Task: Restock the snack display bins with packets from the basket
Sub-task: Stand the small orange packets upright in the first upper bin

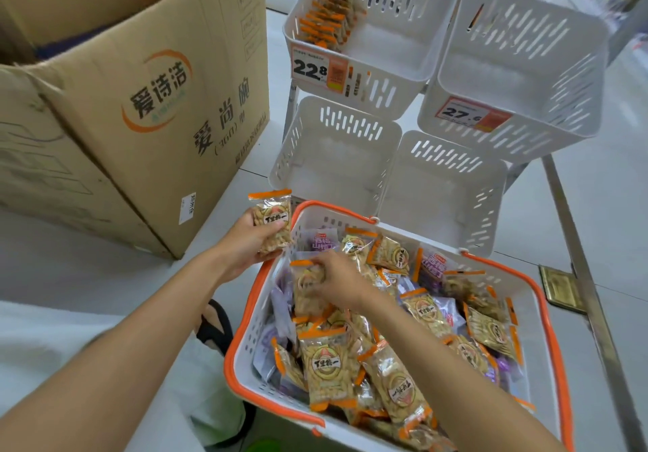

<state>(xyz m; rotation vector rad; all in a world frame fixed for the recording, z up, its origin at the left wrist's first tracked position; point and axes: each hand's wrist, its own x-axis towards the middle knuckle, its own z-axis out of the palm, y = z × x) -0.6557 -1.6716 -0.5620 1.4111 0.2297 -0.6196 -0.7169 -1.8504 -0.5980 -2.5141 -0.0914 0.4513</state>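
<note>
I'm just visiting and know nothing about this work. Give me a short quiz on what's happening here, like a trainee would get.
1. True or false: the left-hand grip is empty.
2. What price shows on the stocked bin? A 22.8 B 27.6 C 15.0
3. Fill in: the right-hand grip closes on a second packet inside the ____-rimmed basket.
Key: 1 false, it holds a packet; 2 A; 3 orange.
</note>
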